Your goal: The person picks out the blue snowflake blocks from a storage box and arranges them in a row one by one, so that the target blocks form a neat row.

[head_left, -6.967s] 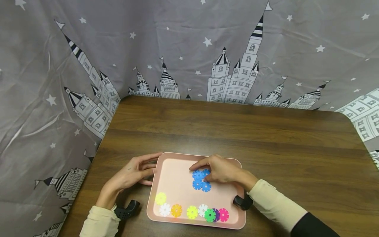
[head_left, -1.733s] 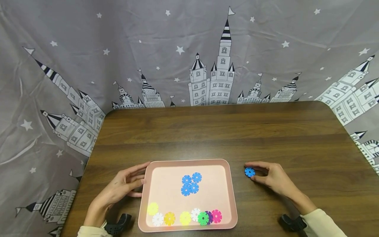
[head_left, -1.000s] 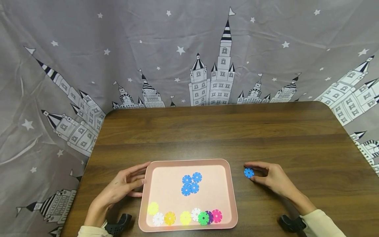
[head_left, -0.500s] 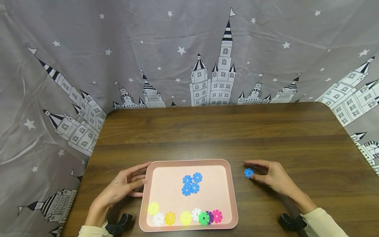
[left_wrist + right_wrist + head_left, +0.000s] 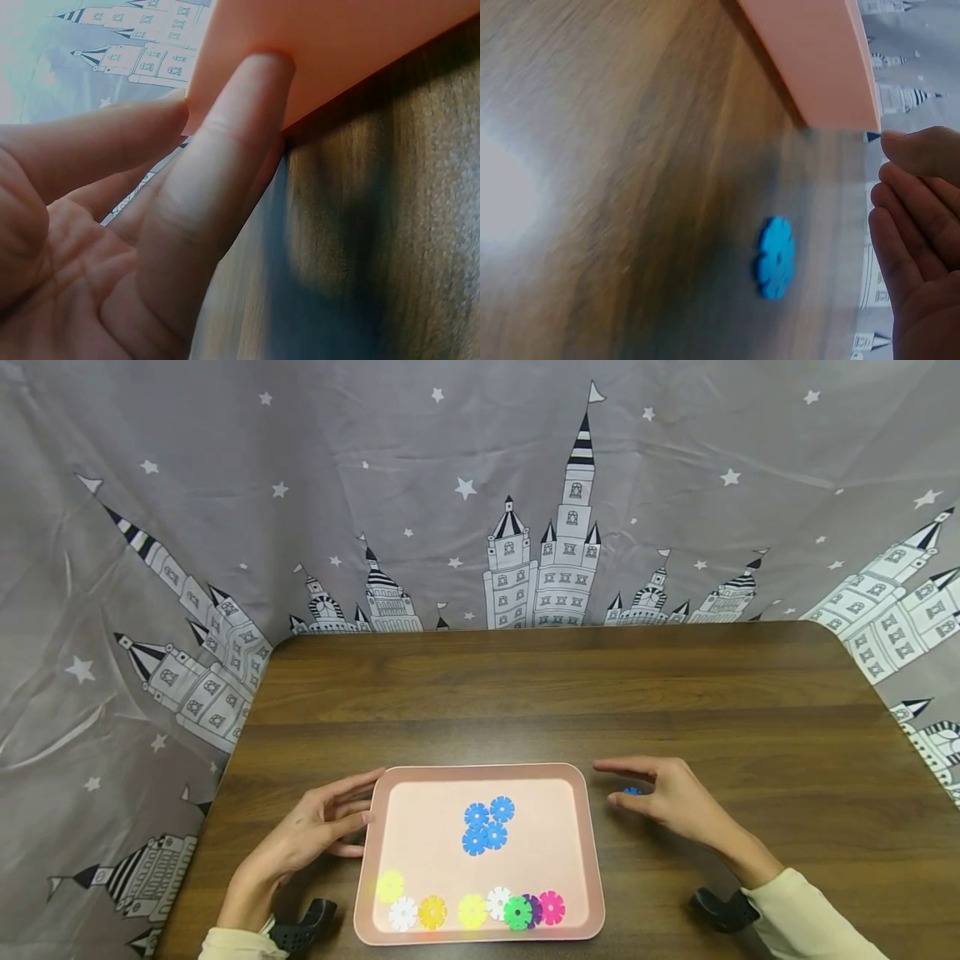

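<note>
A pink tray [image 5: 551,852] holds several flower-shaped plastic discs. My left hand [image 5: 303,827] rests at the tray's left side; in the left wrist view its fingertips touch the outer wall. Just right of the tray, my right hand [image 5: 678,797] hovers with fingers extended, holding nothing. A blue flower disc [image 5: 777,259] lies flat on the table beneath that hand, mostly covered by it in the head view. In the tray's upper middle sit several other blue discs [image 5: 475,841], close together and partly overlapping.
Along the tray's near side lie yellow [image 5: 390,887], white [image 5: 402,913], orange [image 5: 432,912], green [image 5: 517,912], purple [image 5: 534,908] and pink [image 5: 552,907] discs. The wooden table [image 5: 525,693] ends at a grey castle-print curtain [image 5: 420,460].
A blue disc has gone from the tray to the table at right with my right hand. That hand has now let it go and moved left, towards the tray. My left hand stays at the tray.
</note>
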The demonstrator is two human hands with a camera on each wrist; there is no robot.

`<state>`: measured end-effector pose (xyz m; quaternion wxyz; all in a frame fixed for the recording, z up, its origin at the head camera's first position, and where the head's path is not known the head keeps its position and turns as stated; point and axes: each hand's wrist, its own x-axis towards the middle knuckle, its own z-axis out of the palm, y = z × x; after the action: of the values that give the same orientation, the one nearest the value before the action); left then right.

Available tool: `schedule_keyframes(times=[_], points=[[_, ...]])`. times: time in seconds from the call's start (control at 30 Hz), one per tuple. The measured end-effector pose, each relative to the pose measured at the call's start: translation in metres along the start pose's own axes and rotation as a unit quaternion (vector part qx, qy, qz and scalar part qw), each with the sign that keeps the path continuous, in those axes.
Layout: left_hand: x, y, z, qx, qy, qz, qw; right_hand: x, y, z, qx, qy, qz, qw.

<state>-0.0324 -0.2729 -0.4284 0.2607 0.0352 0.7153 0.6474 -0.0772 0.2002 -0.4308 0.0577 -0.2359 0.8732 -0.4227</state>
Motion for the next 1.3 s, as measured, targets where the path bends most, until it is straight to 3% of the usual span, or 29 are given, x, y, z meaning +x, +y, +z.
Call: schedule_keyframes(times=[0.33, 1.3], points=[[0.000, 0.001, -0.001, 0.001, 0.003, -0.001, 1.0000, 0.016, -0.019, 0.012, 0.012, -0.032, -0.026, 0.999], [-0.002, 0.000, -0.003, -0.006, -0.005, 0.017, 0.9998, 0.054, -0.058, 0.057, 0.059, -0.096, -0.010, 0.994]])
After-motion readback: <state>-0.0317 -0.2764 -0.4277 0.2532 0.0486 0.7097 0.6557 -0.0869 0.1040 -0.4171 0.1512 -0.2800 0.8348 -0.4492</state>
